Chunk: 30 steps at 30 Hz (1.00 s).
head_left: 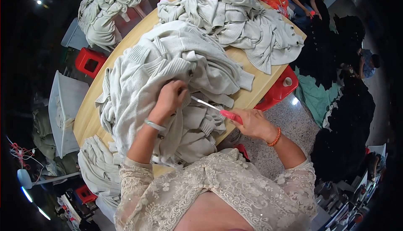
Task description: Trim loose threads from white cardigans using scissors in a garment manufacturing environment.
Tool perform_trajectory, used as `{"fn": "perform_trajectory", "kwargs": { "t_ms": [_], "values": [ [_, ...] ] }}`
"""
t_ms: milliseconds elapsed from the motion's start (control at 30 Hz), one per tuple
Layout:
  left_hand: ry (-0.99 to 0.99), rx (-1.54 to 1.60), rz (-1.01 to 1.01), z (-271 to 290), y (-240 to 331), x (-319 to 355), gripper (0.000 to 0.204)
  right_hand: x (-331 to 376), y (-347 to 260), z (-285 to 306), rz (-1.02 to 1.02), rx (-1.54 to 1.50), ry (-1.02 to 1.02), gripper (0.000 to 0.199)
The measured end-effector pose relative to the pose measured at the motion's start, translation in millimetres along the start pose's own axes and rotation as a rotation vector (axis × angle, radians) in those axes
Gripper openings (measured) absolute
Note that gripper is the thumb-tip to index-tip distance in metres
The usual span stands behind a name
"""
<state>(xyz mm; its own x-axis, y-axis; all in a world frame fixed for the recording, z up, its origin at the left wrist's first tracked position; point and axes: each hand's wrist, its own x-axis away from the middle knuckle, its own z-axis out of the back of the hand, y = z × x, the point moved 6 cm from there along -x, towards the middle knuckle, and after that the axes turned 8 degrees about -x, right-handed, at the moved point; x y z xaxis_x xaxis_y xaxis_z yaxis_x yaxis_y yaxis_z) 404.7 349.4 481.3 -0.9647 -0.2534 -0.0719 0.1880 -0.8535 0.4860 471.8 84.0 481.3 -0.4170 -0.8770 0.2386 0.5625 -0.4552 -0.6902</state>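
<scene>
A large heap of off-white knit cardigans point(138, 80) with ribbed cuffs and dark buttons lies in front of me on the table. My left hand point(171, 97) rests on the heap, its fingers curled into the knit beside a buttoned edge. The fingertips are partly hidden. In my right hand point(254, 124), to the right of the heap, is a slim tool with a red handle point(230, 116) and a thin pale shaft. Its shaft points left toward the cardigan near my left hand; its exact kind is unclear.
The knitwear lies on a light wooden table point(262, 86). Another cardigan pile point(226, 14) covers its far side. Red stools point(89, 64) and a white bin point(67, 113) stand at the left. Dark garments point(342, 134) are heaped at the right; a seated person point(308, 0) is at the far right.
</scene>
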Motion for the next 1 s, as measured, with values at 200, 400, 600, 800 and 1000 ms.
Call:
{"fn": "perform_trajectory", "kwargs": {
  "t_ms": [200, 400, 600, 800, 1000],
  "values": [
    [0.184, -0.281, -0.023, -24.0, 16.3, -46.6, 0.037, -7.1, 7.6, 18.2, -0.028, -0.067, 0.141, 0.026],
    [0.275, 0.066, -0.129, -31.9, -14.7, -51.2, 0.022, -8.9, 6.3, 24.3, -0.093, 0.003, 0.201, 0.026],
    [0.309, 0.175, -0.103, -4.1, 13.6, -2.3, 0.026, -22.1, -10.6, 9.6, 0.019, -0.044, 0.137, 0.033],
    [0.781, -0.233, 0.145, 83.8, 38.4, 192.7, 0.051, -21.5, 8.4, 5.1, 0.049, -0.299, 0.193, 0.034],
    [1.001, 0.930, 1.266, -23.4, -95.9, 417.3, 0.072, -48.7, -28.9, -17.8, 0.125, -0.304, 0.027, 0.032]
  ]
}}
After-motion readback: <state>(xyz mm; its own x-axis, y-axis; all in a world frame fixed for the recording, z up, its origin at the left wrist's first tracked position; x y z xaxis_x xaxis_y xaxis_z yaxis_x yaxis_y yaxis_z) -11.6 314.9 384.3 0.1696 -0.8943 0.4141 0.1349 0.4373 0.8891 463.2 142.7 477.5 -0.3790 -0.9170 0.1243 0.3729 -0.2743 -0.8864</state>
